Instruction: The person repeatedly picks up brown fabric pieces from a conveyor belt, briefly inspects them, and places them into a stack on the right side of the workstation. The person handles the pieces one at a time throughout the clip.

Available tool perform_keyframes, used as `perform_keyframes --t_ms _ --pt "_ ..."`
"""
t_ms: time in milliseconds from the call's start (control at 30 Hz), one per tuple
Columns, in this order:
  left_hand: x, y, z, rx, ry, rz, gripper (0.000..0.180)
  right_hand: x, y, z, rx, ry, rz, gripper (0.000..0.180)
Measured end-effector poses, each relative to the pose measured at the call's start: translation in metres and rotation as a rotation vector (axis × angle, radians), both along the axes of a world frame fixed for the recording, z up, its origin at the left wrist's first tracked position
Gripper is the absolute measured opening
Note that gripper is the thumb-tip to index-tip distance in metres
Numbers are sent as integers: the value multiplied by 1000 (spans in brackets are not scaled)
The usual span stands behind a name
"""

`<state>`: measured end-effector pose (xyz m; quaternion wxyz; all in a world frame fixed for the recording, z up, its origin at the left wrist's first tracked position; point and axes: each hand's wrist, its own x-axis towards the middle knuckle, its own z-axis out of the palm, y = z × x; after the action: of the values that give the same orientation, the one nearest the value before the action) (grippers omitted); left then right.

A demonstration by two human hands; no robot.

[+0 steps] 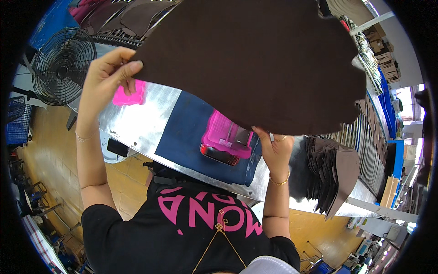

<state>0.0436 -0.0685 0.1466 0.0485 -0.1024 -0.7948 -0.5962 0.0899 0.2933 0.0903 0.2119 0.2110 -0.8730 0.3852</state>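
A large dark brown sheet, looking like leather (pixel 255 64), is lifted over the metal table and fills the upper middle of the view. My left hand (pixel 112 75) pinches its left corner between thumb and fingers. At its lower edge my right hand (pixel 276 148) grips it, thumb in front and the fingers mostly hidden behind. Below the sheet a pink plastic tray (pixel 214 130) with small metal tools rests on a dark blue mat (pixel 182 137). A black and red item (pixel 221 155) shows under the tray's near edge. Near my left fingers lies a pink piece (pixel 130 93).
A stack of brown cut pieces (pixel 335 171) hangs over the table's right part, beside a long slatted rack (pixel 372 150). A black fan (pixel 64 66) stands at the left. More brown pieces (pixel 132 18) lie at the back. A blue crate (pixel 18 121) is at far left.
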Motion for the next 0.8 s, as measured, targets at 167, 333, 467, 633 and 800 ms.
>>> perform_keyframes --t_ms 167,333,467,633,800 --pt "5 38 -22 -72 -207 -136 11 30 50 -16 158 -27 -153 18" --pt "-8 94 -38 -399 102 -343 10 72 93 -44 -126 -299 -298 13" --pt "-8 134 -36 -417 291 -483 9 106 139 -45 -189 -317 -372 8" --pt "-6 190 -41 -438 526 -674 6 162 191 25 9 -514 -567 13" --pt "-39 239 -22 -237 607 -718 13 179 206 72 -68 -570 -859 25"
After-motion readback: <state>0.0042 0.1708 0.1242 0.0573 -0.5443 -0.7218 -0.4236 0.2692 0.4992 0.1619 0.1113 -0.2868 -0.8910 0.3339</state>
